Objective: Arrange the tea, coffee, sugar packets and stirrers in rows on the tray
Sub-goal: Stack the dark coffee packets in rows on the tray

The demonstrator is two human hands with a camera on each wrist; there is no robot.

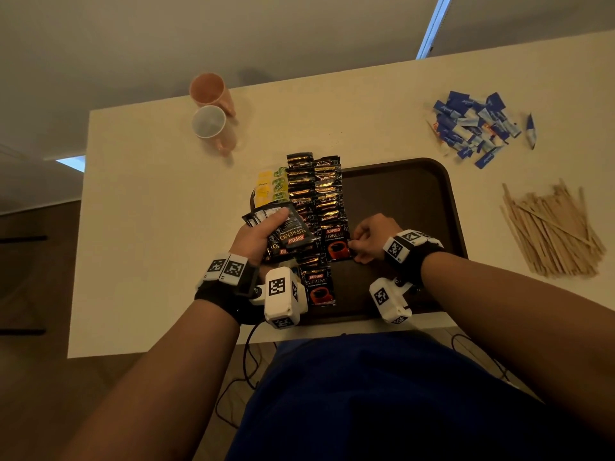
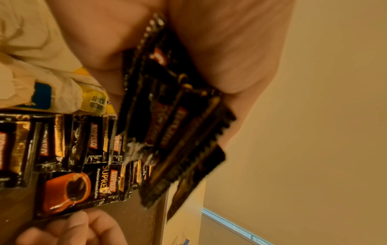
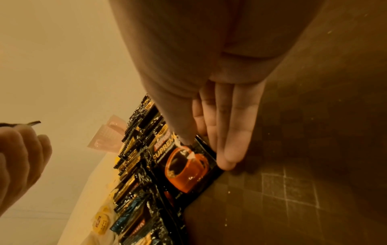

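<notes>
On the dark tray (image 1: 399,181), a coffee packet (image 1: 336,244) ends the second overlapping row as the person's right hand (image 1: 372,237) pinches its edge with thumb and fingertips. The left hand (image 1: 256,234) grips a fanned stack of packets (image 1: 286,227) waiting to be dealt. Light, glossy and probably slippery, the packets look best held by their crimped edges. Tea bags (image 1: 271,188) lie alongside; sugar packets (image 1: 472,124) and stirrers (image 1: 552,227) wait on the table (image 1: 149,227).
</notes>
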